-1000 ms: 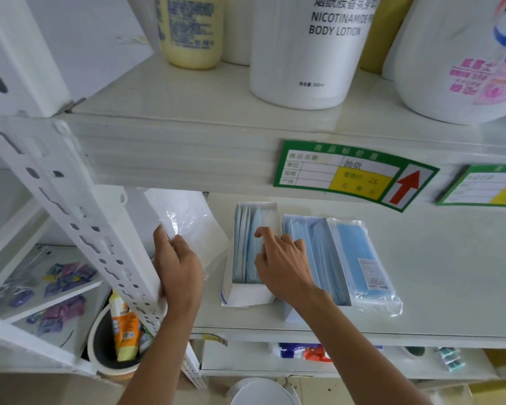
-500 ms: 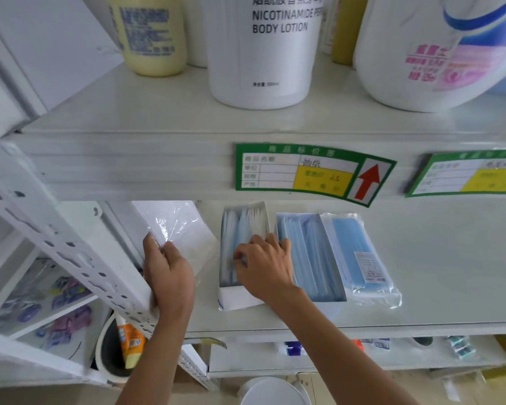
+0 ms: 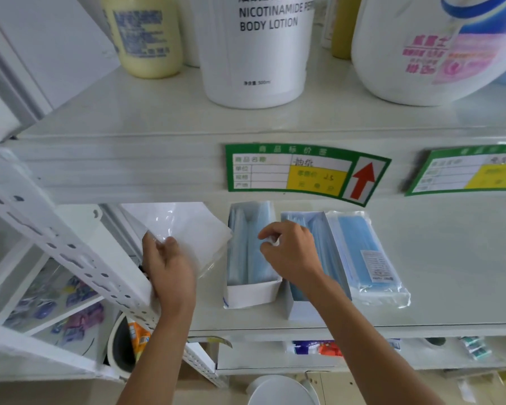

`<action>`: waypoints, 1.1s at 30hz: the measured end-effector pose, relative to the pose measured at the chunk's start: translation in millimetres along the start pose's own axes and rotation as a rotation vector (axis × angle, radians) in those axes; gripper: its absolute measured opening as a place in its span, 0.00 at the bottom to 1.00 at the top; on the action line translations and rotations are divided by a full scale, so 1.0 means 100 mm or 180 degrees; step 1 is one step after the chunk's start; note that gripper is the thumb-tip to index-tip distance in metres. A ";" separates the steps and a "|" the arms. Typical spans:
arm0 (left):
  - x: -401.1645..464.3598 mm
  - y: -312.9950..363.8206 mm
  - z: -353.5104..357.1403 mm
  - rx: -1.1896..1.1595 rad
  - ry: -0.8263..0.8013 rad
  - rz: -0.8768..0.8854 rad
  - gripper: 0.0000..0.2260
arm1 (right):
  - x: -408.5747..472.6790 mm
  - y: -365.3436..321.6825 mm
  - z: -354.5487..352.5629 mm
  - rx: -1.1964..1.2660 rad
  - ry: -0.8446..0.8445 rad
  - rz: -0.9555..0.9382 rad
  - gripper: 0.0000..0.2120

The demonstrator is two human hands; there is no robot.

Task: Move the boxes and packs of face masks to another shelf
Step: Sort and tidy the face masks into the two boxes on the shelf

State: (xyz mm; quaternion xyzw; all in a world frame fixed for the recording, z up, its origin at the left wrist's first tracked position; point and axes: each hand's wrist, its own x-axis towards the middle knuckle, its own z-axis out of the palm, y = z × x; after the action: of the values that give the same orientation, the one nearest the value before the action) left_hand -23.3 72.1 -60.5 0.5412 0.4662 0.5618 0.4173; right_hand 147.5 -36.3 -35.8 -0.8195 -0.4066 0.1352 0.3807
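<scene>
Right hand (image 3: 291, 252) has curled from flat reach into a pinch on masks in the open box (image 3: 250, 258) left of the sealed pack (image 3: 365, 252), left hand (image 3: 167, 264) still gripping a clear wrapper (image 3: 181, 229); boxes still on the shelf (image 3: 450, 273), unmoved.

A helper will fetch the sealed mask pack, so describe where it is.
Find the shelf under the green price tag. Two open boxes of masks stand there; the pack lies flat against the right box. It alone is wrapped in clear plastic with a small white label.
</scene>
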 end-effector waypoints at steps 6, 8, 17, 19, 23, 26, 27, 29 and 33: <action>0.14 0.09 0.00 0.0697 -0.0792 0.0002 0.09 | 0.00 0.14 -0.16 0.0135 -0.0013 -0.0021 0.10; 0.19 0.16 0.01 0.1182 -0.1424 0.0019 0.06 | -0.01 0.15 -0.16 0.0220 0.0010 0.0009 0.10; 0.33 0.56 0.37 0.2865 -0.2471 0.0417 0.14 | 0.03 0.20 -0.30 0.0735 0.0188 0.0294 0.10; 0.35 0.59 0.41 0.3113 -0.2546 0.0438 0.15 | 0.07 0.28 -0.44 0.1123 0.0271 0.0477 0.10; 0.33 0.60 0.45 0.3421 -0.2581 0.0247 0.13 | 0.05 0.52 -0.81 0.1667 0.0375 0.0576 0.11; 0.30 0.66 0.56 0.3558 -0.2523 0.0282 0.04 | -0.03 0.71 -1.03 0.2041 0.0514 0.0517 0.13; 0.29 0.68 0.62 0.3574 -0.2514 0.0317 0.04 | -0.05 0.76 -1.09 0.2118 0.0555 0.0476 0.14; 0.24 0.72 0.74 0.3593 -0.2583 0.0417 0.03 | -0.11 0.86 -1.20 0.2213 0.0620 0.0413 0.15; 0.11 0.70 0.93 0.3673 -0.2710 0.0606 0.02 | -0.24 0.98 -1.33 0.2315 0.0685 0.0285 0.17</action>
State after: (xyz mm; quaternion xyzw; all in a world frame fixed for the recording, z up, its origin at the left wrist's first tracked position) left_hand 71.2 74.8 8.3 0.8855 0.4364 0.0006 0.1597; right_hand 257.8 -159.9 -20.2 -0.6573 -0.2535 0.2004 0.6808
